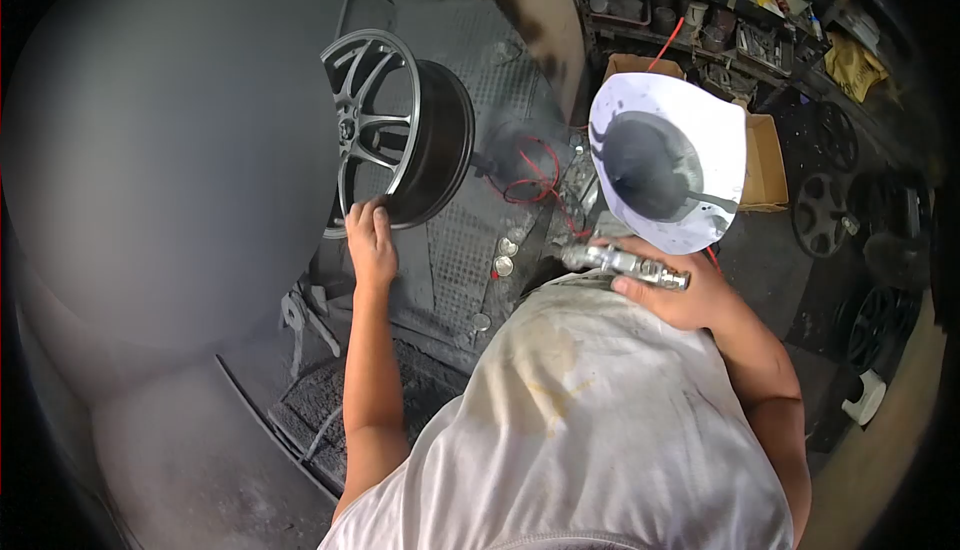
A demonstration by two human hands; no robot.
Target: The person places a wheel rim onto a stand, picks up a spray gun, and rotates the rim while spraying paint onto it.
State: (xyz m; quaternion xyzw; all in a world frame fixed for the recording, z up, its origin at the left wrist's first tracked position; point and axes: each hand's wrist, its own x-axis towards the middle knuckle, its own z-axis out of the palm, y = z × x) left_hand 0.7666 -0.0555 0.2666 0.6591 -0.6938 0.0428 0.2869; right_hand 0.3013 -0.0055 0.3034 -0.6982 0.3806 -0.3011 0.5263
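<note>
1 wheel (430, 140) stood on edge to the left of centre, its spoked face turned left and its barrel right. A dark stub showed behind the barrel, probably a support that held the wheel up for all-round access. The left hand (371, 240) was at the lower lip, fingers partly bent; whether it gripped or only touched could not be told, though the position would suit steadying or turning. The right hand (680, 285) was closed around a metal spray gun (640, 266), held near the shirt (590, 390), nozzle toward the wheel yet well apart. The white cup (665, 165) sat above the gun, mouth upward, presumably to retain its dark contents.
</note>
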